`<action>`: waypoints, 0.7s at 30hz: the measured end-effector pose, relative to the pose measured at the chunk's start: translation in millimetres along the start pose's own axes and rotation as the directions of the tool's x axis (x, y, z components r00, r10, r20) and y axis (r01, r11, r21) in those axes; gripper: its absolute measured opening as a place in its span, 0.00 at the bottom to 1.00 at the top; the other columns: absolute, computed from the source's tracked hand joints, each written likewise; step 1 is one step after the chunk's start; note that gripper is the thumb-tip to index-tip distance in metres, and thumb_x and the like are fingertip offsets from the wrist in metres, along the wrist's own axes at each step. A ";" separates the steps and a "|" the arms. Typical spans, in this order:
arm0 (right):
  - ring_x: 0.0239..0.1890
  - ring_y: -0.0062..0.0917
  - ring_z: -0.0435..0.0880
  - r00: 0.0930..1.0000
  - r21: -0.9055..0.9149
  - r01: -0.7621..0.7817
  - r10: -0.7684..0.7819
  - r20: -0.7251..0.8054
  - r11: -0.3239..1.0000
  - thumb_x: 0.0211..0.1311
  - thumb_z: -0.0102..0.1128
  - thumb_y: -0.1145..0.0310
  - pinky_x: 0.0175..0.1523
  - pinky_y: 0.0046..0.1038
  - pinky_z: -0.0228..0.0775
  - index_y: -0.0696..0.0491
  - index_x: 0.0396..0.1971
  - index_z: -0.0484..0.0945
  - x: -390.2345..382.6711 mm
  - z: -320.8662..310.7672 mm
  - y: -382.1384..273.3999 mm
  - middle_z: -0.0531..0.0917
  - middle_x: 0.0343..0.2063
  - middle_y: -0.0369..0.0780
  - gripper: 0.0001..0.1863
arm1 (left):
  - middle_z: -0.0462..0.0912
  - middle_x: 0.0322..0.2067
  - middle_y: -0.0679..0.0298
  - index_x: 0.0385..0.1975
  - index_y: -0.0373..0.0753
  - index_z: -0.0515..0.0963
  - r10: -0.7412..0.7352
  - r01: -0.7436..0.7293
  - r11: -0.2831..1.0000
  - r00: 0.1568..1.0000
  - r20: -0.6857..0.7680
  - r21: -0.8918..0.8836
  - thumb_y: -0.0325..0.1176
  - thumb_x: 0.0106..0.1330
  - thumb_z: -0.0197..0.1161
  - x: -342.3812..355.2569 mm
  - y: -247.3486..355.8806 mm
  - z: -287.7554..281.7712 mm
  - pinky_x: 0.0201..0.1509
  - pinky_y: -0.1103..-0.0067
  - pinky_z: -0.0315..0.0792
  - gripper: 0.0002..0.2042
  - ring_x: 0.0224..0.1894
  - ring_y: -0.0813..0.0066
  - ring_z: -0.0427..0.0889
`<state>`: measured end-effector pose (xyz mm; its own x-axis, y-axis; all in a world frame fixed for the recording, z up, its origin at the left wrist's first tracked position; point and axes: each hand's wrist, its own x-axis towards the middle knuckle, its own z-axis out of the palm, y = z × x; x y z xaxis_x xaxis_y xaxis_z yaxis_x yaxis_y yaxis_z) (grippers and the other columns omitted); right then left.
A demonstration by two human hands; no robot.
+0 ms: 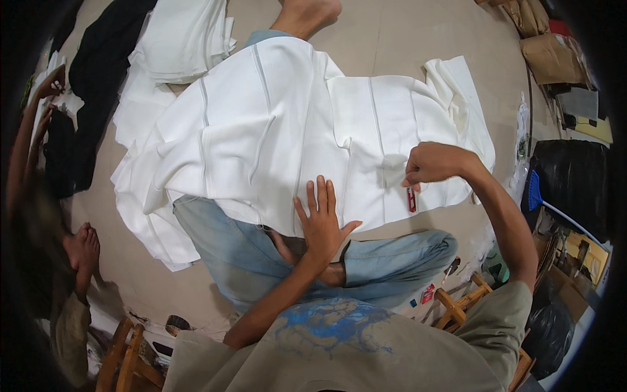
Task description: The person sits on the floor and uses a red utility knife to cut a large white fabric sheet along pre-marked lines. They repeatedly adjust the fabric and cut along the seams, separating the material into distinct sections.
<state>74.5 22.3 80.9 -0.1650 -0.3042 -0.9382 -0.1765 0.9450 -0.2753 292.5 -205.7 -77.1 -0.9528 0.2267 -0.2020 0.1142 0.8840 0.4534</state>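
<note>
White fabric (pixel 287 144) with several grey lines running along it lies spread over my crossed legs and the floor. My left hand (pixel 321 219) rests flat on its near edge, fingers spread and thumb out to the right. Farther right, my right hand (pixel 436 164) is closed above the cloth, knuckles up and fingertips pointing down. A small red cutter with a pale metal part (pixel 411 200) sticks out below those fingertips, seemingly held in them. Its exact kind is too small to make out. The fabric's right end (pixel 460 91) is bunched into folds.
A stack of folded white cloth (pixel 186 39) lies at the far left, beside black cloth (pixel 104 85). Another person's hand (pixel 51 83) and foot (pixel 83 247) show at the left. Paper bags (pixel 554 57), black plastic (pixel 568 179) and a blue brush (pixel 535 189) line the right.
</note>
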 end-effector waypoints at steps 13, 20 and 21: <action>0.29 0.31 0.81 0.566 0.501 0.747 -0.023 -0.824 0.437 0.75 0.53 0.62 0.47 0.38 0.74 0.55 0.34 0.78 91.5 16.6 -2.4 0.83 0.26 0.41 0.13 | 0.42 0.79 0.47 0.77 0.30 0.48 0.010 -0.010 1.000 1.000 -0.009 -0.023 0.76 0.53 0.61 -2.1 -1.2 0.5 0.76 0.39 0.33 0.63 0.81 0.46 0.33; 0.22 0.39 0.81 0.834 -0.286 0.049 -0.197 -0.516 0.957 0.65 0.64 0.51 0.33 0.38 0.71 0.57 0.19 0.83 70.1 -1.7 -15.4 0.80 0.16 0.44 0.24 | 0.43 0.79 0.47 0.77 0.30 0.48 0.044 -0.046 0.998 0.998 -0.048 -0.039 0.75 0.53 0.62 -1.6 -0.8 3.6 0.76 0.38 0.33 0.62 0.81 0.45 0.36; 0.20 0.37 0.78 0.906 -0.180 0.090 -0.155 -0.395 0.980 0.64 0.64 0.50 0.32 0.38 0.70 0.57 0.16 0.82 66.9 -9.4 -16.0 0.78 0.13 0.44 0.25 | 0.43 0.79 0.47 0.77 0.30 0.49 0.040 -0.042 0.998 0.998 -0.038 -0.041 0.75 0.53 0.62 -1.5 -1.0 3.4 0.76 0.38 0.33 0.62 0.81 0.45 0.36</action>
<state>57.1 -14.3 24.5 -0.5051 -0.4697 -0.7241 -0.3620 0.8769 -0.3162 294.8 -205.5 -80.2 -0.9575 0.2463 -0.1503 0.1422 0.8560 0.4970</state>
